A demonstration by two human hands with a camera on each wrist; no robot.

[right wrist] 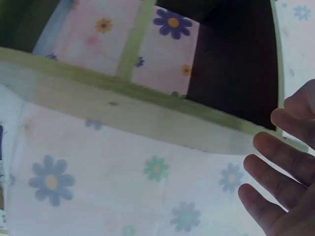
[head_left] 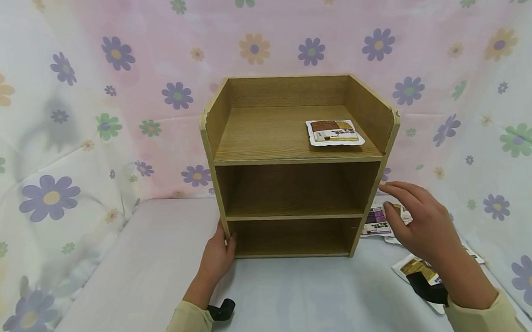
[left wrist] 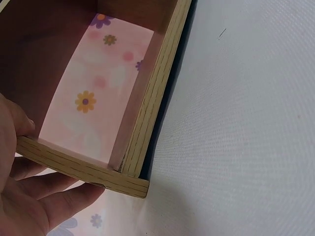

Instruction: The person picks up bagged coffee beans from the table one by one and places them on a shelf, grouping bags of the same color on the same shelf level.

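A small wooden shelf (head_left: pixel 294 189) with a railed top and two compartments below stands in the middle of the head view. My left hand (head_left: pixel 217 251) grips the lower edge of its left side panel, thumb inside and fingers outside, as the left wrist view also shows of the panel (left wrist: pixel 74 162). On the shelf's top lies a flat white-edged packet (head_left: pixel 335 133) with a brown and yellow print. My right hand (head_left: pixel 420 223) is beside the right side panel (right wrist: pixel 133 120), fingers spread and slightly bent, holding nothing.
Several flat packets lie on the white-covered table to the right, a purple-printed one (head_left: pixel 377 223) behind my right hand and a yellow-printed one (head_left: pixel 416 268) partly under my right wrist. Flower-patterned cloth (head_left: pixel 259 31) hangs behind and at both sides.
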